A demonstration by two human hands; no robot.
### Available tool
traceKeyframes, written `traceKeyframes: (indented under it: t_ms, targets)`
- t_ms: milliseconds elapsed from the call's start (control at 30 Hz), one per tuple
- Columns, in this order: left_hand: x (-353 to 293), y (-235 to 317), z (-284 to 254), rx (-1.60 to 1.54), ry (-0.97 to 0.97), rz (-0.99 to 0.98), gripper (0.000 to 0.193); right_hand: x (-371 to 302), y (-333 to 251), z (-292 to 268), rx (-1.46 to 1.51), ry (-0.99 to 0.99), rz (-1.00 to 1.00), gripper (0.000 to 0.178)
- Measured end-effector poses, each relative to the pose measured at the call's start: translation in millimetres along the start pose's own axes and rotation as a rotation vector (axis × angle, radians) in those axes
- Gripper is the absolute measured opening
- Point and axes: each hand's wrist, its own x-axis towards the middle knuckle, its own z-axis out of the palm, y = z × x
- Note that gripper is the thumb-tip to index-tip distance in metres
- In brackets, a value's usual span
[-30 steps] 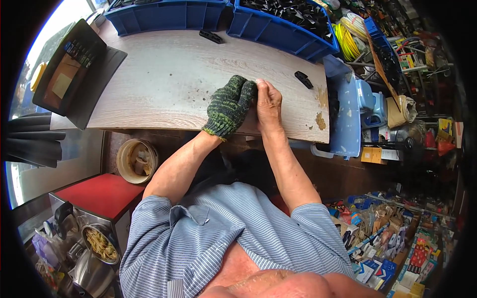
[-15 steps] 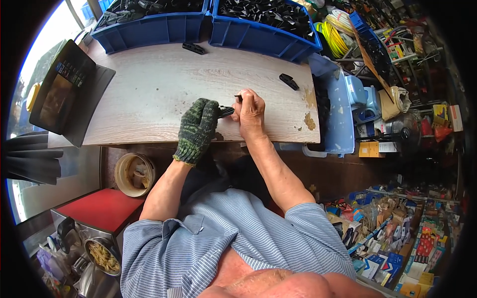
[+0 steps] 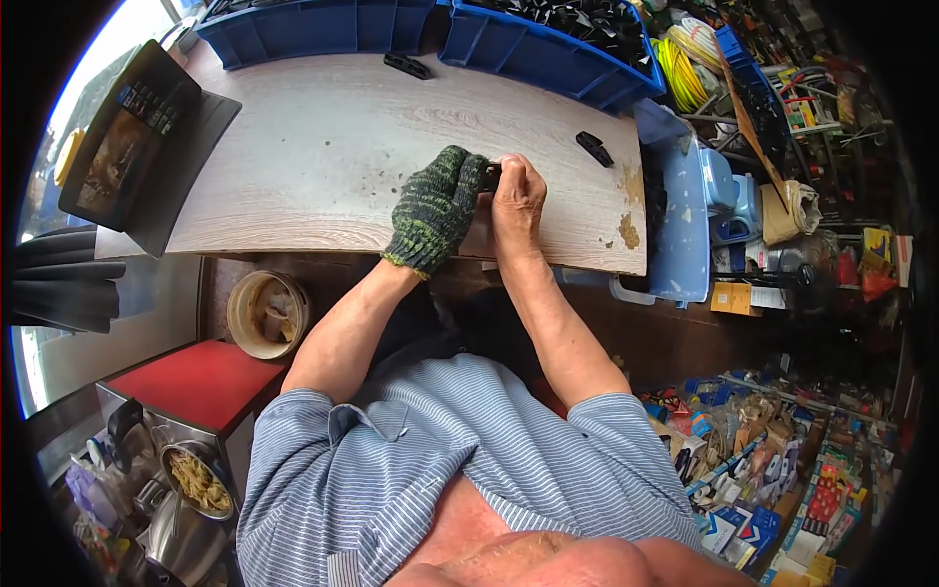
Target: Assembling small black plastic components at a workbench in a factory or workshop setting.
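Observation:
My left hand (image 3: pixel 435 207), in a dark green knitted glove, is closed around a small black plastic piece (image 3: pixel 492 177). My bare right hand (image 3: pixel 518 203) presses against it from the other side, fingers curled in a fist-like pinch. Both hands meet over the table's front edge, and most of the piece is hidden between them. One black plastic part (image 3: pixel 407 66) lies on the table near the bins. A similar black part (image 3: pixel 595 149) rests farther right on the tabletop.
Two blue bins (image 3: pixel 548 61) holding black parts stand along the table's (image 3: pixel 293 147) far edge. At the left is a tablet in a dark folding case (image 3: pixel 127 147). A light blue tub (image 3: pixel 680 225) stands against the right end. Below left sits a round bucket (image 3: pixel 267 315).
My hands have come together, closing the gap where the black piece showed between them. The whole view has shifted slightly, so the bins sit higher and farther right.

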Motion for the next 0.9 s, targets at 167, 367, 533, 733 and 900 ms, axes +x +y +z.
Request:
traceKeyframes:
  t_ms: [167, 367, 533, 733, 900]
  targets:
    - [0, 3, 3, -0.008, 0.019, 0.003, 0.018, 5, 10, -6, 0.030, 0.009, -0.019, 0.025]
    - [10, 8, -11, -0.209, -0.150, -0.319, 0.036, 5, 7, -1, 0.197, 0.018, 0.074, 0.027]
    - [10, 25, 18, 0.187, -0.071, -0.007, 0.039, 17, 17, -14, -0.251, 0.050, -0.432, 0.028]
    - [1, 21, 30, 0.142, 0.013, 0.034, 0.037, 10, 15, -13, 0.084, -0.008, -0.100, 0.029]
    - [5, 28, 21, -0.007, -0.060, -0.037, 0.032, 15, 20, -24, 0.066, -0.125, -0.082, 0.027]
